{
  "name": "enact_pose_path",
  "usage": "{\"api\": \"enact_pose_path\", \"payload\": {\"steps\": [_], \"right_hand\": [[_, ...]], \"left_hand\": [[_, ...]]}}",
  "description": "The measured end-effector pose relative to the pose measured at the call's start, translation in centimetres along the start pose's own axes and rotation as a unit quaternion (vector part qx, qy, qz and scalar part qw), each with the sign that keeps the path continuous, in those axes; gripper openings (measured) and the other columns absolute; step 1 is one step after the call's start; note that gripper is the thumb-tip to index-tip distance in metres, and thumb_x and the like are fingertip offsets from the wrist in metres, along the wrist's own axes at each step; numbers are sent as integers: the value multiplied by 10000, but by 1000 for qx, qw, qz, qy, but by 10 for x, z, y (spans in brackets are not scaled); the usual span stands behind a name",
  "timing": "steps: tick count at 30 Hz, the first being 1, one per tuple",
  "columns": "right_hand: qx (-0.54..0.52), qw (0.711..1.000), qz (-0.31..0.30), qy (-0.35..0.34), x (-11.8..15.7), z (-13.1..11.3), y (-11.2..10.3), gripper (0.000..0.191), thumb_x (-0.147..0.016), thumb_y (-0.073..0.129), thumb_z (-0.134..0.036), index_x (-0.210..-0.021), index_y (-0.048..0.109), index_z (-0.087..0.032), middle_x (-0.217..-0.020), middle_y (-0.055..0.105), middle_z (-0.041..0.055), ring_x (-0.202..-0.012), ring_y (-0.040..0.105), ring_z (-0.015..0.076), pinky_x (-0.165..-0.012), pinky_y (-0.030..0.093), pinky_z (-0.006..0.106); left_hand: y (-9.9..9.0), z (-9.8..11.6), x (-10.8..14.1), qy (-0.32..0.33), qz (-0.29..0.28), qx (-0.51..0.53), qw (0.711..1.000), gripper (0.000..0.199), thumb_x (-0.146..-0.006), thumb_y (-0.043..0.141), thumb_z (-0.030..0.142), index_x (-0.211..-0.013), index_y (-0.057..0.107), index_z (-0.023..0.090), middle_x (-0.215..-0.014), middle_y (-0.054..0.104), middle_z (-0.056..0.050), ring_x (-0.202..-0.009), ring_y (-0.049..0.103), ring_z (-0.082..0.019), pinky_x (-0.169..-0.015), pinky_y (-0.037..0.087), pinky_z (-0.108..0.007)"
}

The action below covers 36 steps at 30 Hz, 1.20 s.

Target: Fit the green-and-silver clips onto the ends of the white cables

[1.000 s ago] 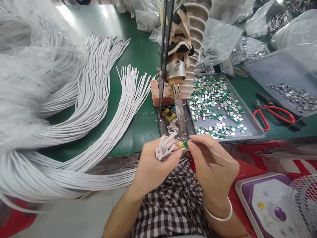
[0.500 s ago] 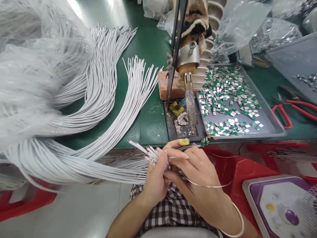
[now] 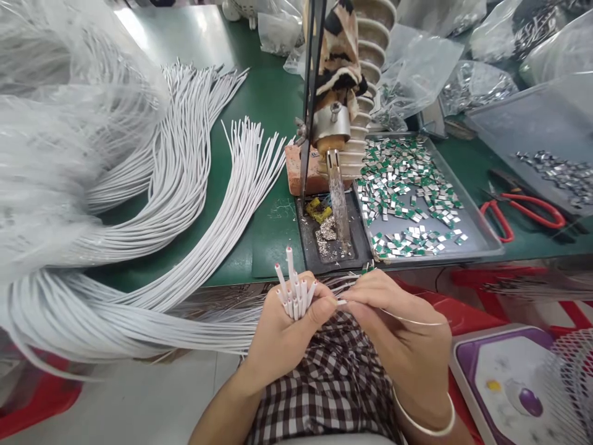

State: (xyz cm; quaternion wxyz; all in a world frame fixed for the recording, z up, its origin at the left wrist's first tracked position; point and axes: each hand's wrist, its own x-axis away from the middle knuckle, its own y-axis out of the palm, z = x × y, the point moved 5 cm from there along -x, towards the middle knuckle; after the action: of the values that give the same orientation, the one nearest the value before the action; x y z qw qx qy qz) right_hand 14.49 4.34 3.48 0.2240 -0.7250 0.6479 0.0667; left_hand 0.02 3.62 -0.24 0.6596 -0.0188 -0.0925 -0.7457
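My left hand is closed round a bundle of white wires, whose reddish-tipped ends stick up above the fist. Its thumb and finger pinch one short white wire end at the right side. Close against that end, my right hand has its thumb and fingers pressed together on a thin silvery wire, which curves out to the right. Small green boards on wires show just behind the right fingers. Beyond the hands, a soldering iron's metal tip points down over a dark tray.
Long white wire bundles cover the left side, partly under plastic. A metal tray of green-and-silver boards lies right of the iron, with red-handled pliers beyond. A brick sits behind the dark tray. A purple-and-white fan stands lower right.
The wire ends in my left hand have turned from leftward to upright. My right hand has shifted right, and its fingers now meet my left thumb at one wire end. The whole view has shifted slightly.
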Motion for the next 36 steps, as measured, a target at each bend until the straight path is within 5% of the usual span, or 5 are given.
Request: {"api": "enact_pose_path", "payload": {"steps": [12,19,26,31,36], "right_hand": [[138,987,-60,61,-20,19,-20,208,-945,474,-184,-825,645,-188,-767,675,7,-682,613,122,-639,469,248],[499,865,3,47,-50,69,-67,256,-893,607,-363,-701,670,-206,-734,657,66,-779,592,239,-651,400,331],[440,897,47,19,-60,64,-62,210,-919,501,-208,-843,695,-180,-816,712,67,-718,633,189,-653,461,316],[116,985,107,75,-39,33,-42,167,-884,640,-276,-745,620,-188,-488,551,-67,-380,492,74,-365,384,187],[-26,991,113,60,-19,15,-9,111,-805,690,-84,-842,695,-188,-695,742,-22,-532,701,109,-549,609,177]], "left_hand": [[-3,-2,-8,50,37,-64,996,223,-896,643,329,-742,667,170,-696,526,5,-622,462,-123,-609,376,-243],[0,-11,-10,28,30,-29,999,234,-880,661,380,-807,709,163,-848,608,-46,-665,516,-135,-619,410,-247],[0,-11,-15,30,67,5,997,151,-830,720,308,-826,704,158,-955,681,-76,-783,622,-175,-693,485,-265],[1,-9,-18,8,96,32,995,203,-870,648,286,-727,673,145,-895,716,-63,-524,460,-78,-514,388,-232],[5,5,-23,39,101,16,994,190,-857,640,251,-701,673,146,-811,733,-51,-497,460,-86,-491,380,-239]]}}
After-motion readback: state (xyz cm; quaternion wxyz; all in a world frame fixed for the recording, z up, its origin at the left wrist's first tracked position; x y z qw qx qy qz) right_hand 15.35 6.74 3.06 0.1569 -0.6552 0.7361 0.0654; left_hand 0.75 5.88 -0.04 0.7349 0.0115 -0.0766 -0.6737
